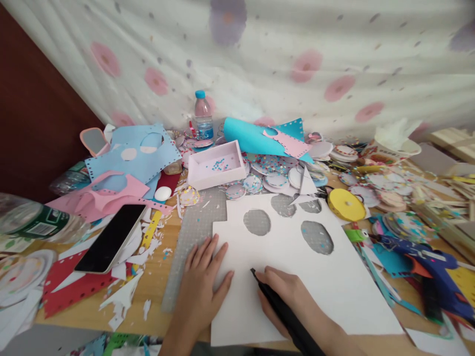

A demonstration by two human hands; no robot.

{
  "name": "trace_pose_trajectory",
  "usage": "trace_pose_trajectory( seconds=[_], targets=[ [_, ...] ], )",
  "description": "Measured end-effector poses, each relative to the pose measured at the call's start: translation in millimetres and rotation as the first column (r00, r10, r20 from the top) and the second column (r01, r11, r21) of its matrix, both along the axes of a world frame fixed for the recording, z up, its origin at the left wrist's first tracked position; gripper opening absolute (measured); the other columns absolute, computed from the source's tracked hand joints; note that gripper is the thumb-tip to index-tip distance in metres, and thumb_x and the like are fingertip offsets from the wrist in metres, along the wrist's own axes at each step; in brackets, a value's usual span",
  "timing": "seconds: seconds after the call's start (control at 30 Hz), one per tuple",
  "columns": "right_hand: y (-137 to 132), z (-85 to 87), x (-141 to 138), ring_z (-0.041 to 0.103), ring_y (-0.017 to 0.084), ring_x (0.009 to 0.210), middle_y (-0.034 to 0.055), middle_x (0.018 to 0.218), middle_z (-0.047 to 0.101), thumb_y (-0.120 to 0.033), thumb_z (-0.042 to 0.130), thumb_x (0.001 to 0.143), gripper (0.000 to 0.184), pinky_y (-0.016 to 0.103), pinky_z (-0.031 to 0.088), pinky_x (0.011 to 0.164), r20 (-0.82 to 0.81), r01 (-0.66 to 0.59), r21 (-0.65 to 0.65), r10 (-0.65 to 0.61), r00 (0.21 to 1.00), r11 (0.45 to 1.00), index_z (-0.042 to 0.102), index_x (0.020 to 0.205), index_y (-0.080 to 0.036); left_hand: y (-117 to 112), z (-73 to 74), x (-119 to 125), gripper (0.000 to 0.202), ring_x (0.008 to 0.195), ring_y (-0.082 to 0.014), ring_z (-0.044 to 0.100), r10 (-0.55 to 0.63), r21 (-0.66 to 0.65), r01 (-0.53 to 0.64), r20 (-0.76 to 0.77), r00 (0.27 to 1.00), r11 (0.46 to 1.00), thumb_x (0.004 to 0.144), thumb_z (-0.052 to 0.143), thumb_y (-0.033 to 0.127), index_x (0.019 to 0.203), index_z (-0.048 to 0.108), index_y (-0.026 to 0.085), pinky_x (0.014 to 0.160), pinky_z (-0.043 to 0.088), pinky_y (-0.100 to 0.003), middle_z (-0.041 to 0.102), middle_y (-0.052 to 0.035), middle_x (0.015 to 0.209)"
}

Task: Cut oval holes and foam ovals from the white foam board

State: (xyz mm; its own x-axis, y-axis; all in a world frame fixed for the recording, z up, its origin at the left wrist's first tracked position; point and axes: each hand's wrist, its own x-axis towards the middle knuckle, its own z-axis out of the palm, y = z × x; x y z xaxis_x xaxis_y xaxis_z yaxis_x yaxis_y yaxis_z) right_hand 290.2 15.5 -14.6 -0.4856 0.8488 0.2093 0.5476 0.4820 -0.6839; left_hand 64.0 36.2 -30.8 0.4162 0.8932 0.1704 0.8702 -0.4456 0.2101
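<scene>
"On this cluttered table (158, 286), where's the white sheet (284, 252)?"
"Near centre. Probably light, stiffish, weakest around its holes (257, 222); hold its solid left edge."
"And the hands?"
"Apart: left hand (202, 282) spread over that edge, right hand (287, 291) around a black pen-like tool (276, 302)."

The bottom edge cuts off the black tool (297, 333) in the right hand (291, 291); whether its tip touches the white sheet (284, 247) is unclear. The left edge crops the green-labelled bottle (40, 222), its print too small to read.
</scene>
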Motion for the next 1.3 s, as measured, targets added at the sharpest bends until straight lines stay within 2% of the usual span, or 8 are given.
trace_pose_trajectory(
  seconds=[0.37, 0.57, 0.87, 1.03, 1.2, 1.3],
  targets=[
    [-2.9, 6.7, 3.2, 0.053, 0.015, 0.057, -0.0016, 0.07, 0.053, -0.006, 0.041, 0.083, 0.022, 0.025, 0.037, 0.053, 0.041, -0.019, 0.015, 0.019, 0.999, 1.0, 0.048, 0.098, -0.021, -0.5, 0.4, 0.7, 0.049, 0.137, -0.029, 0.038, 0.008, 0.015, -0.008, 0.02, 1.0, 1.0, 0.092, 0.05, 0.034, 0.14, 0.044, 0.023, 0.108, 0.037, -0.052, 0.04, -0.0091, 0.151],
    [-2.3, 5.2, 7.8, 0.054, 0.015, 0.061, -0.0007, 0.073, 0.055, -0.003, 0.043, 0.081, 0.026, 0.026, 0.037, 0.056, 0.121, -0.075, -0.055, 0.081, 0.989, 0.996, 0.05, 0.099, -0.02, -0.6, 0.7, 0.9, 0.049, 0.138, -0.029, 0.037, 0.01, -0.003, -0.01, 0.0, 1.0, 1.0, 0.093, 0.049, 0.034, 0.14, 0.043, 0.023, 0.107, 0.038, -0.053, 0.038, -0.0088, 0.152],
    [-3.8, 4.7, 13.9, 0.052, 0.015, 0.06, -0.0011, 0.072, 0.052, -0.003, 0.042, 0.082, 0.022, 0.025, 0.035, 0.056, 0.092, -0.069, 0.002, 0.069, 0.993, 0.998, 0.048, 0.092, -0.021, -0.3, 0.3, 0.5, 0.049, 0.139, -0.0281, 0.035, 0.014, -0.004, -0.014, 0.005, 1.0, 1.0, 0.093, 0.048, 0.034, 0.141, 0.042, 0.024, 0.109, 0.036, -0.053, 0.038, -0.0077, 0.152],
    [-5.7, 1.5, 18.6, 0.053, 0.015, 0.062, -0.0005, 0.074, 0.054, -0.004, 0.043, 0.083, 0.027, 0.025, 0.034, 0.056, 0.087, -0.09, 0.015, 0.088, 0.992, 0.996, 0.05, 0.103, -0.02, -0.5, 1.0, 1.3, 0.048, 0.138, -0.0276, 0.036, 0.009, -0.005, -0.009, 0.001, 1.0, 1.0, 0.094, 0.047, 0.034, 0.141, 0.042, 0.024, 0.109, 0.036, -0.053, 0.038, -0.0077, 0.152],
    [-4.2, 0.0, 26.2, 0.053, 0.014, 0.063, 0.0001, 0.077, 0.056, -0.006, 0.044, 0.086, 0.028, 0.025, 0.035, 0.058, 0.103, -0.142, -0.073, 0.149, 0.984, 0.987, 0.052, 0.109, -0.02, -0.9, 1.0, 2.0, 0.048, 0.139, -0.0268, 0.035, 0.017, 0.001, -0.017, 0.003, 1.0, 1.0, 0.094, 0.047, 0.034, 0.14, 0.042, 0.025, 0.11, 0.035, -0.053, 0.038, -0.0068, 0.152],
    [-2.6, 1.7, 30.7, 0.053, 0.014, 0.063, -0.0002, 0.077, 0.056, -0.006, 0.044, 0.087, 0.029, 0.025, 0.034, 0.058, 0.088, -0.16, -0.083, 0.168, 0.982, 0.984, 0.054, 0.11, -0.022, -1.3, 0.8, 2.0, 0.048, 0.139, -0.0265, 0.035, 0.022, -0.005, -0.022, 0.003, 1.0, 1.0, 0.094, 0.047, 0.034, 0.14, 0.042, 0.025, 0.11, 0.035, -0.053, 0.038, -0.0065, 0.152]
  ],
)
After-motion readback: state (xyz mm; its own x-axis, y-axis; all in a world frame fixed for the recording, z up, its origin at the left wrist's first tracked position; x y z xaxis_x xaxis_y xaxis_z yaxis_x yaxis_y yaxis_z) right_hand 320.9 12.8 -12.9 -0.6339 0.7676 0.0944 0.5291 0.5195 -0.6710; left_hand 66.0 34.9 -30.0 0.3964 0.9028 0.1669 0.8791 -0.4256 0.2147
